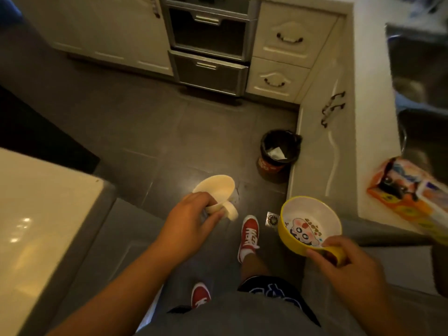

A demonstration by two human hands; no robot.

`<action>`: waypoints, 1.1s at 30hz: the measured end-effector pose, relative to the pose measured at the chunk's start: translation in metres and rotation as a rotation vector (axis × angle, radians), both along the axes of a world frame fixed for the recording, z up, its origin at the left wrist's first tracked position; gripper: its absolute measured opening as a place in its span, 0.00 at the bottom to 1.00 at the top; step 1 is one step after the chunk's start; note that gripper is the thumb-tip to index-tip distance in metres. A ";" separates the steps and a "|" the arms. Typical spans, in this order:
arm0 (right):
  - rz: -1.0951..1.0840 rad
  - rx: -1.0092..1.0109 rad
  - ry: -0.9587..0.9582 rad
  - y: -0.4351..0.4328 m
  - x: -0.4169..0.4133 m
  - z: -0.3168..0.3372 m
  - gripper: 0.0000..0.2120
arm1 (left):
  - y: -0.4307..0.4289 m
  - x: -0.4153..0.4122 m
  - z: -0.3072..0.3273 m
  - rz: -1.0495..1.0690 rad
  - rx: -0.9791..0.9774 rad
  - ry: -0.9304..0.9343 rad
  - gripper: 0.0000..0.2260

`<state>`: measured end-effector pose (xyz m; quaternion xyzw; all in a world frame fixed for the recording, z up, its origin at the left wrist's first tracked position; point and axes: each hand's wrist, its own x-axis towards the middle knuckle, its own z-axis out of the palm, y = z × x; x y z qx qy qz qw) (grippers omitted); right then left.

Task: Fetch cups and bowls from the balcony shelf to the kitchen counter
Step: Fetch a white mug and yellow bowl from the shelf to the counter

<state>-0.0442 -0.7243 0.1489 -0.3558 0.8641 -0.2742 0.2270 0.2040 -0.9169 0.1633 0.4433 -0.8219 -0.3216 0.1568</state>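
Note:
My left hand grips a cream cup by its handle side, the cup tilted with its mouth facing up and away from me. A yellow bowl with a white inside and a cartoon print hangs in my right hand, which pinches its near rim and side handle. Both are carried over the grey floor tiles, left of the white kitchen counter. The cup and the bowl look empty.
A sink is set into the counter on the right, with an orange printed packet at the counter's near end. A black-lined bin stands on the floor by the cabinets. A white appliance top is at left. An oven and drawers are ahead.

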 end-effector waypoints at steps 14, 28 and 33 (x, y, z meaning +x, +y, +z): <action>0.285 -0.091 0.016 -0.251 -0.138 0.014 0.15 | -0.178 -0.098 0.011 0.173 0.002 -0.113 0.06; 0.773 -0.205 0.004 -0.574 -0.057 0.009 0.19 | -0.324 -0.008 -0.017 0.784 0.153 -0.094 0.06; 0.805 -0.186 0.058 -0.645 -0.061 0.016 0.19 | -0.403 0.002 -0.014 0.730 0.124 -0.107 0.06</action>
